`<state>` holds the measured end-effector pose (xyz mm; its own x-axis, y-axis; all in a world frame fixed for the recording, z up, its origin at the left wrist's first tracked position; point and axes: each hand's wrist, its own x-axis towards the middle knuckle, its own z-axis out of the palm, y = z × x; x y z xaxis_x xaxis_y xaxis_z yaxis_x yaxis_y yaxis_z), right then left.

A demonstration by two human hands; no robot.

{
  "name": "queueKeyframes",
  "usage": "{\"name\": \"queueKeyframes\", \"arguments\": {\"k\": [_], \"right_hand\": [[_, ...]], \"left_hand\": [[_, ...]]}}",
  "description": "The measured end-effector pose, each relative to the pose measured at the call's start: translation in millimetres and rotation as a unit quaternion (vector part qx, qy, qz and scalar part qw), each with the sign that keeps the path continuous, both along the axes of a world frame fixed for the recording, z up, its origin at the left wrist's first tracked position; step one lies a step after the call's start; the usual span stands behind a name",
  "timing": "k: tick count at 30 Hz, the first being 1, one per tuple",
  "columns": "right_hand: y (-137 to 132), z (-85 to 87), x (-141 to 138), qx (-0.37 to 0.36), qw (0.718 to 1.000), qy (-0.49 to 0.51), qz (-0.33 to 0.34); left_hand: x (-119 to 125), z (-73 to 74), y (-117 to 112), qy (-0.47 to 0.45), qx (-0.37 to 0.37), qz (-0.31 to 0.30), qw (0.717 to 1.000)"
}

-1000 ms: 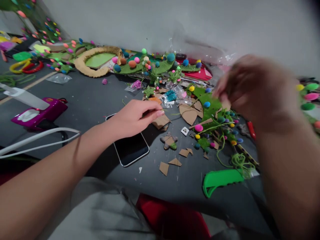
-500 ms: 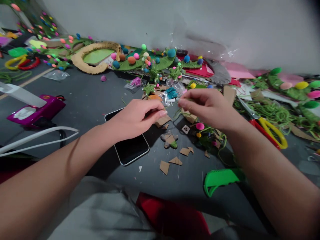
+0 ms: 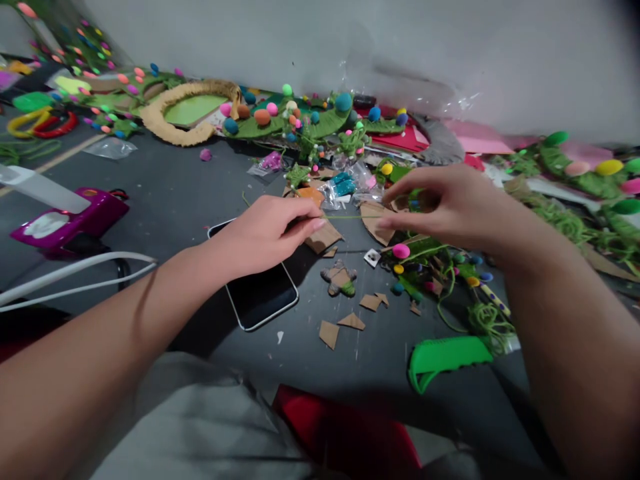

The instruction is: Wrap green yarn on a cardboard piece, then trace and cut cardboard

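Pinching a green strand (image 3: 349,217) with the left hand (image 3: 280,233), over a phone (image 3: 261,300). Strand runs straight across to the right hand (image 3: 445,207), fingertips a bit apart, so can't tell if it's gripped there. Star-shaped piece (image 3: 340,276) lies nearby on the tabletop (image 3: 185,190).

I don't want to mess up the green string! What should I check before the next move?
1. Left hand pinching the green string: ok.
2. String straight between the hands: ok.
3. Right hand gripping the string: cannot tell; its thumb and forefinger look parted.
4. Star-shaped piece uncovered: ok.
5. Phone uncovered: not ok; the left hand and wrist hide part of it.
6. Green plastic tool apart from both hands: ok.
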<state>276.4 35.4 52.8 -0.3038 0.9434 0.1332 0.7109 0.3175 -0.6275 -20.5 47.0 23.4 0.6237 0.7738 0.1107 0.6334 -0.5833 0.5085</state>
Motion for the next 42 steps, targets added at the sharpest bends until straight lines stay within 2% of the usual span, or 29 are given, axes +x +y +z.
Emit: {"name": "queueKeyframes", "arguments": {"k": [1,2,3,5,6,8,9,10,13,15,17,18,19,20,22,25,29,32,36,39,42], "right_hand": [[0.5,-3.9,-1.9,0.018,0.997,-0.066,0.017],[1.5,-7.4,-3.8,0.036,0.996,-0.083,0.011],[2.7,-10.2,-5.7,0.049,0.997,-0.063,-0.012],[5.0,-11.8,-9.5,0.047,0.992,0.085,-0.076],[5.8,-10.4,-11.0,0.024,0.976,0.196,-0.095],[6.1,-3.9,-12.8,-0.051,0.907,0.409,-0.087],[5.4,0.4,-12.9,-0.084,0.876,0.469,-0.075],[4.2,4.7,-12.5,-0.108,0.861,0.492,-0.067],[-1.6,13.2,-10.0,-0.164,0.877,0.449,-0.050],[-4.8,13.6,-7.6,-0.159,0.930,0.329,-0.035],[-4.9,10.7,-3.8,-0.093,0.990,0.103,-0.026],[-3.6,8.8,-0.8,-0.050,0.998,-0.029,-0.027],[-1.5,7.0,3.1,-0.021,0.990,-0.136,-0.031],[1.0,5.4,7.6,-0.008,0.978,-0.207,-0.038],[6.1,3.8,17.8,-0.010,0.959,-0.278,-0.055],[9.0,5.6,30.7,0.011,0.951,-0.294,-0.100],[4.2,11.5,35.4,0.087,0.950,-0.218,-0.207],[1.6,13.4,37.0,0.117,0.947,-0.164,-0.252],[3.0,13.6,50.0,0.189,0.906,-0.207,-0.317],[2.9,16.3,60.2,0.192,0.881,-0.226,-0.369],[-0.6,20.8,57.5,0.180,0.894,-0.175,-0.371]], "left_hand": [[-0.2,-0.1,-0.2,0.001,0.001,0.001,1.000],[-0.3,-0.2,-0.6,0.000,-0.001,0.001,1.000],[-0.4,-0.4,-1.1,-0.002,-0.005,0.002,1.000],[-0.1,-0.6,-2.1,-0.003,-0.013,-0.001,1.000],[0.2,-0.7,-2.4,0.000,-0.014,-0.004,1.000],[0.8,-1.1,-2.7,0.009,-0.012,-0.010,1.000],[1.1,-1.4,-2.6,0.013,-0.013,-0.012,1.000],[1.3,-1.7,-2.3,0.016,-0.017,-0.013,1.000],[1.2,-2.6,-1.1,0.025,-0.028,-0.004,0.999],[0.6,-3.0,-0.4,0.027,-0.028,0.001,0.999],[-0.2,-3.0,0.0,0.024,-0.023,0.001,0.999],[-0.6,-2.7,0.1,0.024,-0.020,-0.001,1.000],[-1.0,-2.2,0.1,0.024,-0.018,-0.003,1.000],[-1.3,-1.6,0.0,0.023,-0.018,-0.005,1.000],[-1.9,0.2,-0.4,0.020,-0.027,-0.004,0.999],[-2.7,2.4,-0.6,0.014,-0.036,0.009,0.999],[-4.3,2.3,1.6,0.033,-0.014,0.039,0.999],[-7.6,0.3,6.2,0.057,0.006,0.075,0.996],[-14.3,-2.2,13.5,0.110,0.011,0.150,0.983],[-17.6,-3.1,16.2,0.107,0.023,0.188,0.976],[-17.7,-1.7,15.0,0.050,0.030,0.212,0.975]]}}
